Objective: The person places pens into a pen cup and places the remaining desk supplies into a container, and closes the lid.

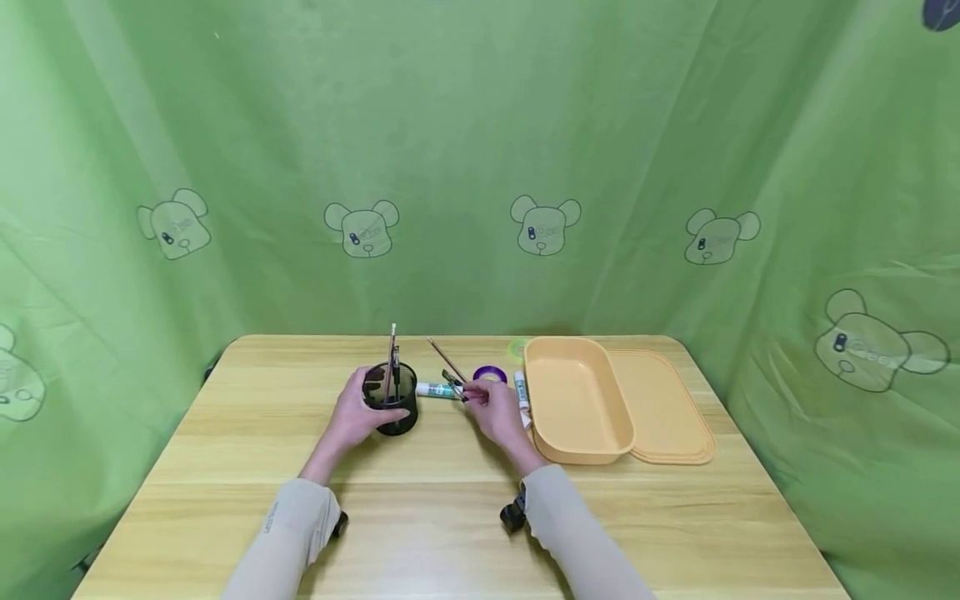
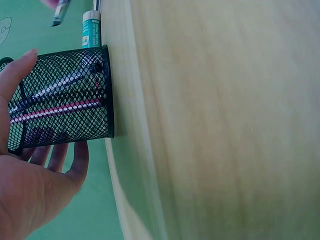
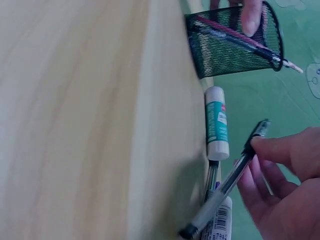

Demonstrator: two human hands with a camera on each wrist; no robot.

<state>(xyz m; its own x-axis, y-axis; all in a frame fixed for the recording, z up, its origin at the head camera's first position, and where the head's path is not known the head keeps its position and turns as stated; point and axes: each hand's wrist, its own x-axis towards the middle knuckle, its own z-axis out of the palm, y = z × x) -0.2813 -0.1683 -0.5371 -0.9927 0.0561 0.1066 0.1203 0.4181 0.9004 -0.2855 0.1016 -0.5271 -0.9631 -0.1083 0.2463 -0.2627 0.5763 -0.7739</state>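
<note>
My left hand [image 1: 352, 419] grips a black mesh pen holder [image 1: 397, 419] round its side; in the left wrist view its fingers lie below the mesh and the thumb above. Inside the holder stand a pencil [image 1: 391, 358] and a black pen [image 1: 397, 367]. To the right, my right hand [image 1: 495, 410] pinches a clear-barrelled pen with black ends [image 3: 235, 175] between thumb and fingers, above the table. Between the holder and that hand lies a white and teal glue stick [image 3: 216, 122]. Another pencil [image 1: 444, 357] slants behind the right hand; whether it touches the hand, I cannot tell.
Right of my right hand sits a yellow-orange box [image 1: 577, 400], with its flat lid [image 1: 667, 400] beside it. A second glue stick [image 1: 521, 390] lies along the box's left side. Purple tape [image 1: 490, 372] is just behind the right hand. Green curtains surround the wooden table [image 1: 420, 508].
</note>
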